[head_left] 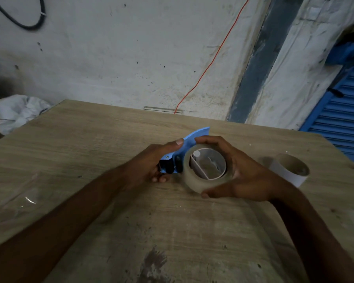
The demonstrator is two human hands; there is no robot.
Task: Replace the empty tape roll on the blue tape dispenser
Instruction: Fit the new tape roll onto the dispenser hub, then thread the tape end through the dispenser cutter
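Wood-grain tabletop [90, 152], scuffed and stained along the near edge, with grimy white wall behind.

Both forearms reach in from the near side. Left hand [157, 160] is wrapped around the blue tape dispenser [194, 137], thumb on top, pinning it at table centre. Right hand [239, 172] cups the new tape roll [194, 180], fingers over the far rim and thumb under the near edge. The roll sits over the dispenser's white hub [209, 164], which is visible through the core.

Looks like the loading step: roll on the spindle, possibly not fully seated. Next move probably calls for pressing it home, then finding the free end and threading it toward the blade.

Empty tape core [290, 168] lies just right of the hand, nothing inside it. Clear plastic wrap [18, 199] at left. Further back, a white bag [18, 113] off the table's far-left corner and an orange cable [208, 66] down the wall.
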